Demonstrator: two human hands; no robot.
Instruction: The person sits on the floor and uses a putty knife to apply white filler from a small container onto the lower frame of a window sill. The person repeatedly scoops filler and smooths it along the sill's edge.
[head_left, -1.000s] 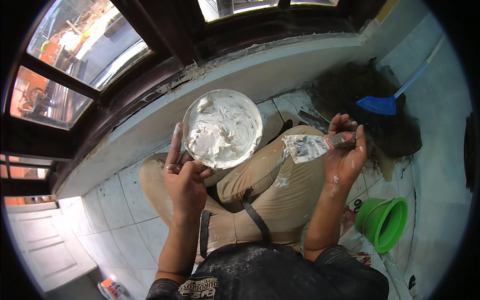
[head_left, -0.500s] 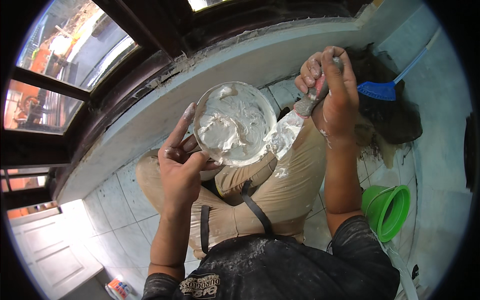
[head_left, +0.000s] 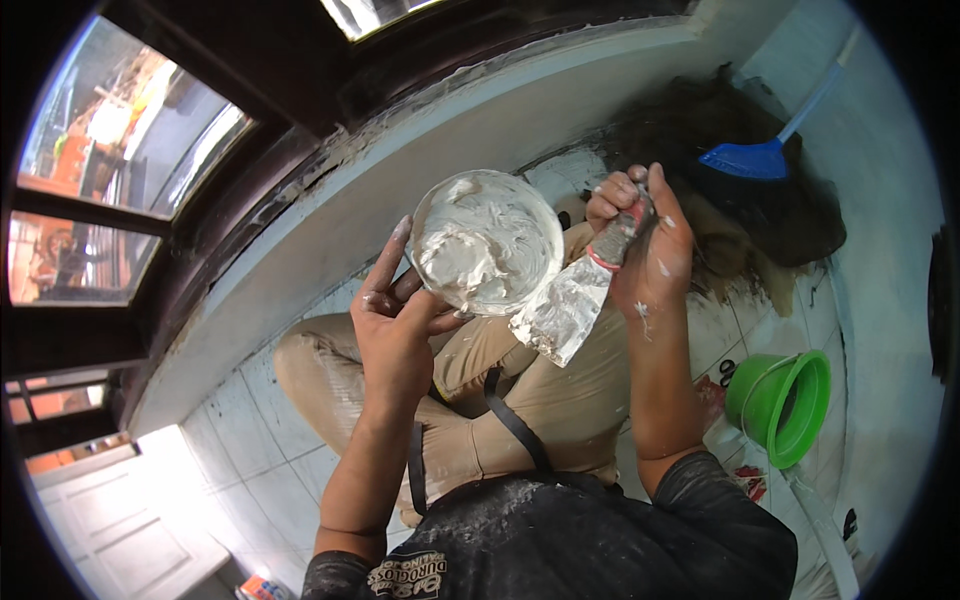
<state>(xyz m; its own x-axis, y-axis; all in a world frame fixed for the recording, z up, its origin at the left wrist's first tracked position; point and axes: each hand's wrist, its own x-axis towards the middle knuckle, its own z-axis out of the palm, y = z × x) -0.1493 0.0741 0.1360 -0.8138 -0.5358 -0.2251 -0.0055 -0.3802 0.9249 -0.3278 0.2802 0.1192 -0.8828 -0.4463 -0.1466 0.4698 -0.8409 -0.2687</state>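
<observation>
The person's left hand (head_left: pixel 398 322) holds a round, clear plastic bowl of thick white putty (head_left: pixel 487 241) from below, fingers spread wide under its base and rim, the bowl tilted toward the camera above the lap. The right hand (head_left: pixel 645 245) is curled tight around the red-banded handle of a wide metal putty knife (head_left: pixel 565 303), whose smeared blade points down and left, just beside the bowl's lower right edge. Beneath both hands are beige trousers (head_left: pixel 520 400) and pale floor tiles (head_left: pixel 200 480). A green plastic bucket (head_left: pixel 785 405) stands to the right, a blue dustpan (head_left: pixel 760 150) farther up.
</observation>
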